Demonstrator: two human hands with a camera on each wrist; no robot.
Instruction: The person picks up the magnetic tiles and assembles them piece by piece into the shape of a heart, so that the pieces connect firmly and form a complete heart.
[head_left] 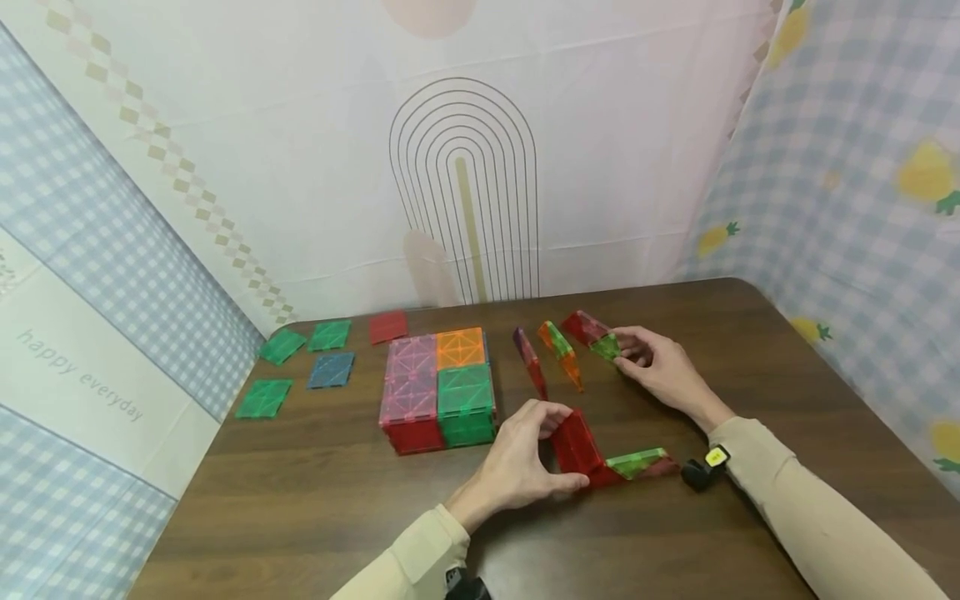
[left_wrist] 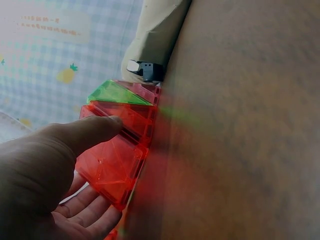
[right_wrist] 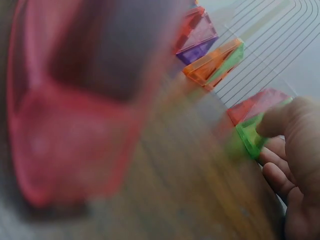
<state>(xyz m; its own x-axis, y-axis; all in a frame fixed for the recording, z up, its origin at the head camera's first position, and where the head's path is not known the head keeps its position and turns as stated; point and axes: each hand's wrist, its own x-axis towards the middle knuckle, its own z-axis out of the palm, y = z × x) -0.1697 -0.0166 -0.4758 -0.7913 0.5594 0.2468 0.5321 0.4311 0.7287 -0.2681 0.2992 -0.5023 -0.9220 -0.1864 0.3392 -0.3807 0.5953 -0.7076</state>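
My left hand (head_left: 517,458) holds a standing red magnetic tile (head_left: 576,442), thumb on the near side and fingers at the far end. In the left wrist view, the thumb lies on the red tiles (left_wrist: 112,160). A green triangle tile (head_left: 636,462) joins their right end. My right hand (head_left: 660,367) pinches a green triangle tile (head_left: 606,347) attached to a pinkish-red tile (head_left: 587,327); both stand on edge. To their left stand an orange and green pair of tiles (head_left: 562,352) and a purple and red pair (head_left: 530,362).
Left of the hands stands a block of magnetic tiles (head_left: 411,392) with pink, orange and green tops. Several flat tiles lie at the table's back left, among them a blue tile (head_left: 331,370) and a red tile (head_left: 387,327). A patterned cloth (head_left: 337,208) hangs behind the table.
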